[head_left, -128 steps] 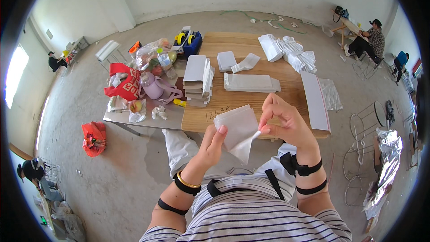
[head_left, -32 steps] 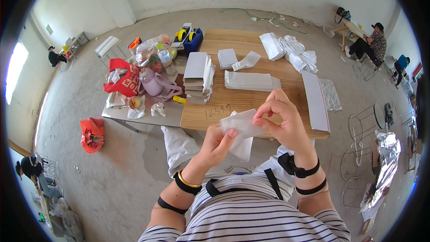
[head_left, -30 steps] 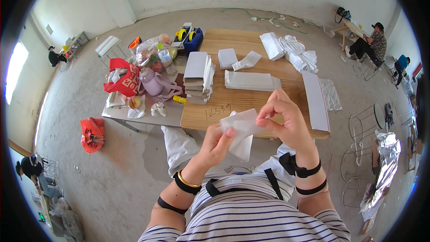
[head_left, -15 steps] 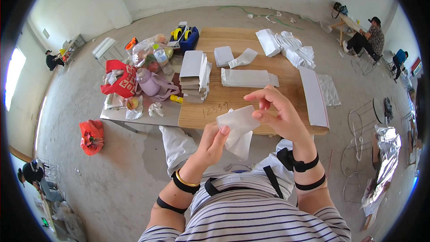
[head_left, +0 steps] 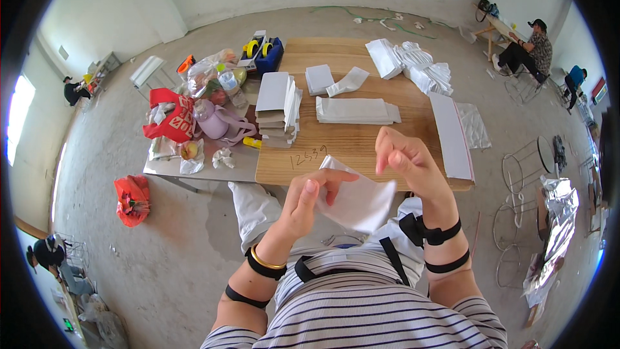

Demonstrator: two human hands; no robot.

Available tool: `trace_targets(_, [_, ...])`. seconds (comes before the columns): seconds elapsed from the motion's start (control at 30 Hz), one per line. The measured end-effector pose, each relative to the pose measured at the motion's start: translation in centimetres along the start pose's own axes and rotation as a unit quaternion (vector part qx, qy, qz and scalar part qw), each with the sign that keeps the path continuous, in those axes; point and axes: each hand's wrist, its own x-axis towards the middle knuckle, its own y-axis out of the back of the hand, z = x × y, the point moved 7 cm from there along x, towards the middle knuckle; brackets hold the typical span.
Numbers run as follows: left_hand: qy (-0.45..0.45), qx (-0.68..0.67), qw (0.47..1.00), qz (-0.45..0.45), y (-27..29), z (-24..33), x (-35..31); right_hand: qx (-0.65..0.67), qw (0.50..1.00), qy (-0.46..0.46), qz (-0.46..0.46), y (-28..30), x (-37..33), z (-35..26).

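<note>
A thin white sheet point(head_left: 360, 201), flat and slightly translucent like a paper bag, hangs over my lap just in front of the table's near edge. My left hand point(head_left: 302, 203) has its curled fingers across the sheet's left part and grips it there. At the sheet's upper right hovers my right hand point(head_left: 410, 167), its fingers bent and the thumb apart from them, with nothing held. On the wooden table point(head_left: 361, 145) beyond lie a long folded white sheet point(head_left: 355, 111), a small white stack point(head_left: 318, 80) and a loose white piece point(head_left: 349, 82).
Stacked white cards point(head_left: 276, 94) stand at the table's left, near a blue tape dispenser point(head_left: 268, 57). A lilac bottle point(head_left: 213, 119) and red bag point(head_left: 169, 115) crowd the side table. White bundles point(head_left: 413, 64) lie far right; a white board point(head_left: 450, 136) lines the right edge.
The sheet has swung lower and to the right, spreading wider. My left fingers have curled over it. My right hand has shifted slightly right and down, its fingers more bent.
</note>
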Motion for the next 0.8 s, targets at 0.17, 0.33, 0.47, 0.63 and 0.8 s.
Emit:
trace_targets(0.17, [0.004, -0.016, 1.000, 0.024, 0.2, 0.4, 0.3, -0.007, 0.997, -0.042, 0.065, 0.8, 0.3, 3.3])
trace_targets(0.33, [-0.006, -0.057, 0.998, 0.004, 0.4, 0.5, 1.1, 0.149, 0.988, -0.045, -0.008, -2.5, 0.7, 5.0])
trace_targets(0.47, [-0.004, -0.011, 0.999, -0.037, 1.0, 1.8, 2.0, 0.123, 0.977, -0.130, -0.120, -4.3, 0.1, 6.3])
trace_targets(0.63, [-0.057, 0.145, 0.979, -0.133, 2.0, 3.3, 2.8, 0.114, 0.979, -0.162, -0.046, -3.7, 0.3, 7.5])
trace_targets(0.8, [-0.085, 0.108, 0.983, 0.125, 3.5, 1.4, 1.6, -0.009, 0.987, -0.130, 0.098, -2.1, 0.8, 5.9])
